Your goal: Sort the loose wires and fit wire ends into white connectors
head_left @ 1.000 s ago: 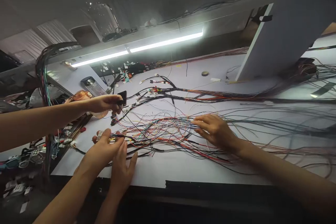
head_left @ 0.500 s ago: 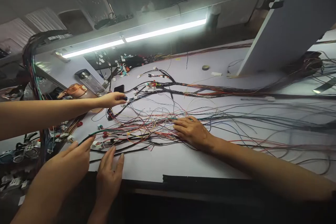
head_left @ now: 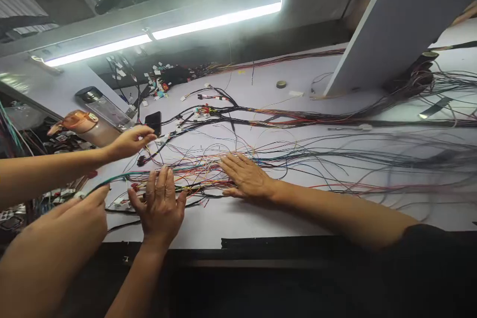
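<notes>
My right hand (head_left: 246, 179) lies flat on a spread bundle of thin loose wires (head_left: 208, 169), fingers stretched out. Left of it, my left hand (head_left: 160, 206) rests palm down over the near part of the same bundle, its fingers apart. Under and around it run black sleeved cables, and a white connector (head_left: 121, 202) lies at their end. A co-worker's near hand (head_left: 85, 213) is closed around a green and black cable (head_left: 112, 178). The co-worker's other hand (head_left: 134, 141) hovers by connector ends at the far left; whether it holds anything is unclear.
A taped wire harness (head_left: 268, 118) runs across the table behind the loose wires. At the left stand a clear bottle (head_left: 108, 109) and an orange-lidded bottle (head_left: 80, 121), with a phone (head_left: 153, 121) nearby. A tape roll (head_left: 281, 84) and upright white panel (head_left: 365, 35) are farther back.
My left hand has moved up from the table's edge onto the wires. My right hand has flattened out. The co-worker's far hand has let go of a dark connector. The view has shifted.
</notes>
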`<state>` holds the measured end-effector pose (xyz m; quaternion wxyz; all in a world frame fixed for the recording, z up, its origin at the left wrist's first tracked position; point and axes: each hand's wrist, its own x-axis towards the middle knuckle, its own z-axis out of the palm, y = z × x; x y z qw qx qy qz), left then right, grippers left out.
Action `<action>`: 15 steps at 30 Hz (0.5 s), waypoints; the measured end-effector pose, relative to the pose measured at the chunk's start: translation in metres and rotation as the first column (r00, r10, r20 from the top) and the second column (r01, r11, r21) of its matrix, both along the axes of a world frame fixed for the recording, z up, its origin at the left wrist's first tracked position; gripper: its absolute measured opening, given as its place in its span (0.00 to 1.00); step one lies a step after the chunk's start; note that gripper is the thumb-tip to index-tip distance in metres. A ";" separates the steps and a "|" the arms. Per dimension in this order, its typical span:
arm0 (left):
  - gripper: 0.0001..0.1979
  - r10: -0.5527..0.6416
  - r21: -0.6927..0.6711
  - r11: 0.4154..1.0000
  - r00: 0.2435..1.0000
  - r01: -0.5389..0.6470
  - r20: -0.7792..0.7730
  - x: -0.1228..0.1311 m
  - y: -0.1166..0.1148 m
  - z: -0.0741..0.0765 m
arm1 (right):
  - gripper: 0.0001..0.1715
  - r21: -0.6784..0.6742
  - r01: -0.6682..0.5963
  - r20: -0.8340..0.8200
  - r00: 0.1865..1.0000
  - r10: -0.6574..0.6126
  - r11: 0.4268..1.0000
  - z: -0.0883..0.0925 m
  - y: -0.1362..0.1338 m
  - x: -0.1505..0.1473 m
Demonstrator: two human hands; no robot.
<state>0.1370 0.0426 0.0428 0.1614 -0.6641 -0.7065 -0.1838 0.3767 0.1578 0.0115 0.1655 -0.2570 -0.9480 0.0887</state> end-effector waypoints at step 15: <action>0.27 0.023 -0.127 0.991 0.984 -0.046 -0.176 -0.020 -0.012 -0.014 | 0.45 0.098 0.020 -0.082 0.997 -0.012 0.995 0.008 -0.013 0.026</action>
